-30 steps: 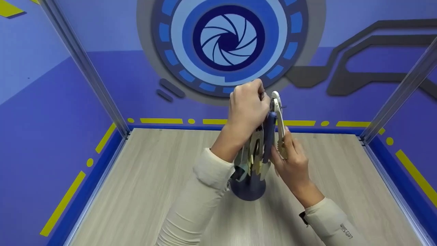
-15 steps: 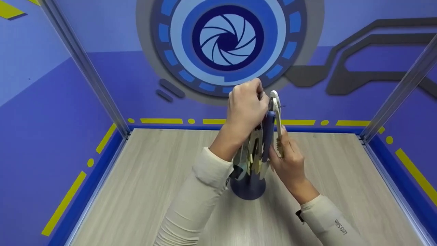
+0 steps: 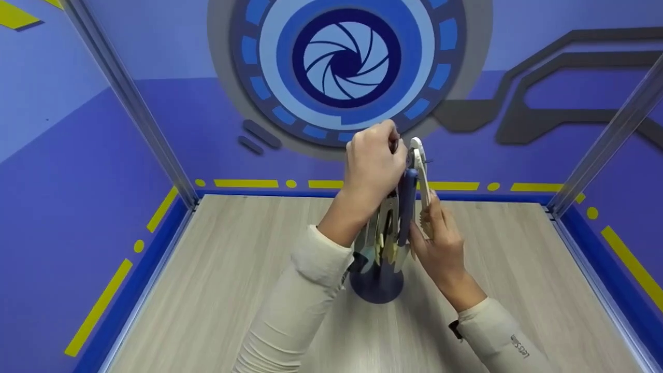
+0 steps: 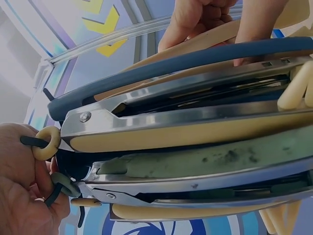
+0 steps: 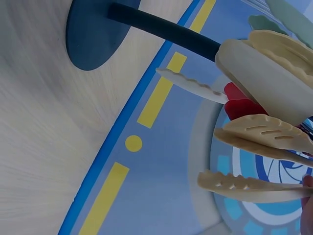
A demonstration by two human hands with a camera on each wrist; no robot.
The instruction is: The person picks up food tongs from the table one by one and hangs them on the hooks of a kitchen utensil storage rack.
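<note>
A dark stand point(image 3: 377, 291) with a round base stands upright on the table, several kitchen tongs hanging from its top. My left hand point(image 3: 374, 160) grips the stand's top; its fingertips are mostly hidden in the head view. In the left wrist view that hand's curled fingers lie beside hooks bearing tong rings. My right hand point(image 3: 439, 243) holds the beige tongs point(image 3: 424, 181) at the stand's right side, thumb and fingers around their lower part. Between the hands hang blue-handled tongs point(image 4: 186, 64). Green tongs point(image 4: 215, 156) and metal-and-beige tongs point(image 4: 146, 139) hang closer to the left wrist camera.
A wood-grain table point(image 3: 248, 259) lies under the stand. Blue printed panels point(image 3: 171, 124) and metal corner posts point(image 3: 127, 98) enclose it at the back and sides. Red-tipped tongs point(image 5: 242, 105) hang among the others in the right wrist view.
My right hand has shifted slightly left, toward the stand, still holding the beige tongs. The left hand stays at the stand's top.
</note>
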